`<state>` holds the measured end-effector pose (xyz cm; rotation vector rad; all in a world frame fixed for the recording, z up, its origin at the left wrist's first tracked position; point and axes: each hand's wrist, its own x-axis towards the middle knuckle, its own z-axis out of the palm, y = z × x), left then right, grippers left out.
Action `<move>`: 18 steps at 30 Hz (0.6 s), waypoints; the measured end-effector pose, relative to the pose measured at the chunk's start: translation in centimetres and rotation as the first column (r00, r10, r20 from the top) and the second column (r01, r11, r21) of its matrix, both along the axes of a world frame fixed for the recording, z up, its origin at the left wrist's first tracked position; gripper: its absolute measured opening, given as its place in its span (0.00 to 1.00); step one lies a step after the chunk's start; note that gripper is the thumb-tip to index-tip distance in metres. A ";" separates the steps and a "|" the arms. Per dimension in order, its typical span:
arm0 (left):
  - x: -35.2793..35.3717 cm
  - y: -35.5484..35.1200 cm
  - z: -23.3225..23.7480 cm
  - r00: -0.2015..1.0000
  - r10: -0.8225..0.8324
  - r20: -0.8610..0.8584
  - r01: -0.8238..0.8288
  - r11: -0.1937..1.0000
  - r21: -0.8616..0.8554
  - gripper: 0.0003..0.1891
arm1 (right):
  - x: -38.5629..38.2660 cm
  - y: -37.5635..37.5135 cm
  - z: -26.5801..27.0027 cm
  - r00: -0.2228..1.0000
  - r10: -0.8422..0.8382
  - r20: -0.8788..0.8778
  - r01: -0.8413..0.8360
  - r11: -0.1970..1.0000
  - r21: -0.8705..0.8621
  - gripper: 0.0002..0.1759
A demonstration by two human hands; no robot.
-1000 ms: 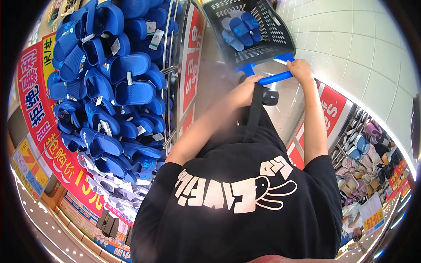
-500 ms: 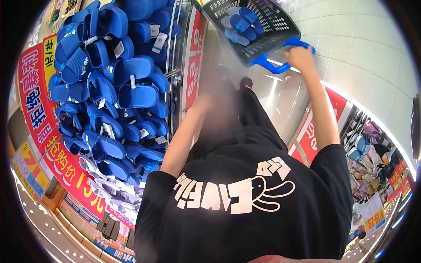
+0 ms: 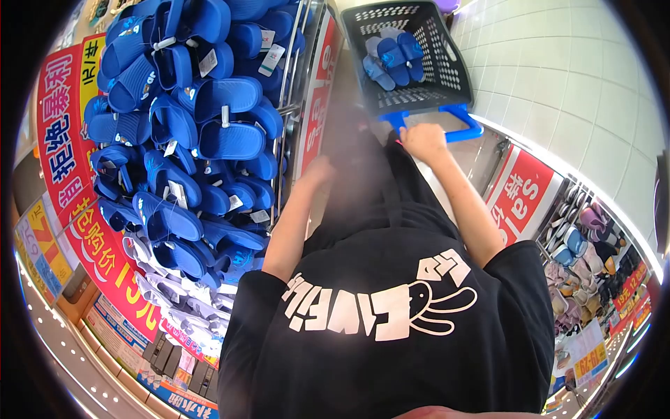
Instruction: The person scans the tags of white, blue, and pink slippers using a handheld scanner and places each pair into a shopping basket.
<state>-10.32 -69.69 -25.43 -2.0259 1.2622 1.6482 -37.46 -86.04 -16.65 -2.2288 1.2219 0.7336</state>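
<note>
My right hand (image 3: 423, 142) is closed round the blue handle (image 3: 464, 126) of a dark grey basket (image 3: 447, 75) at the top of the view. Inside the basket lie several blue slippers (image 3: 399, 59), some lighter than others. Lower and to the left, my left hand (image 3: 319, 172) hangs near the edge of the slipper rack; a hazy smear covers its fingers, so what they do is unclear.
Blue slippers with white tags (image 3: 227, 140) hang densely on the rack at the left, with paler ones below. Red sale signs (image 3: 518, 187) line both sides. More footwear (image 3: 586, 244) hangs at the right, beside pale floor tiles (image 3: 558, 77).
The basket has swung round and shifted slightly right, its handle now lower. My right hand has moved left and down, still on the handle. The left rack sits slightly further right in view.
</note>
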 end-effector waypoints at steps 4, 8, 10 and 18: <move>1.7 1.2 -3.4 0.973 0.218 -0.071 -0.227 0.958 -0.178 0.22 | 1.0 4.4 -1.0 0.994 -0.018 0.109 0.016 1.000 0.021 0.30; 1.1 -0.9 2.1 0.990 0.115 0.081 -0.101 0.981 -0.167 0.23 | -0.2 8.0 -1.2 0.994 0.001 0.109 -0.014 0.993 0.118 0.30; -0.1 0.2 3.0 0.984 0.034 0.177 -0.011 0.992 -0.129 0.27 | -1.3 9.5 -1.8 0.993 0.017 0.119 -0.032 0.991 0.131 0.31; -4.0 9.2 3.8 0.980 0.002 0.200 0.028 0.989 -0.148 0.28 | -5.1 13.1 -0.5 0.989 0.060 0.136 -0.080 0.987 0.143 0.30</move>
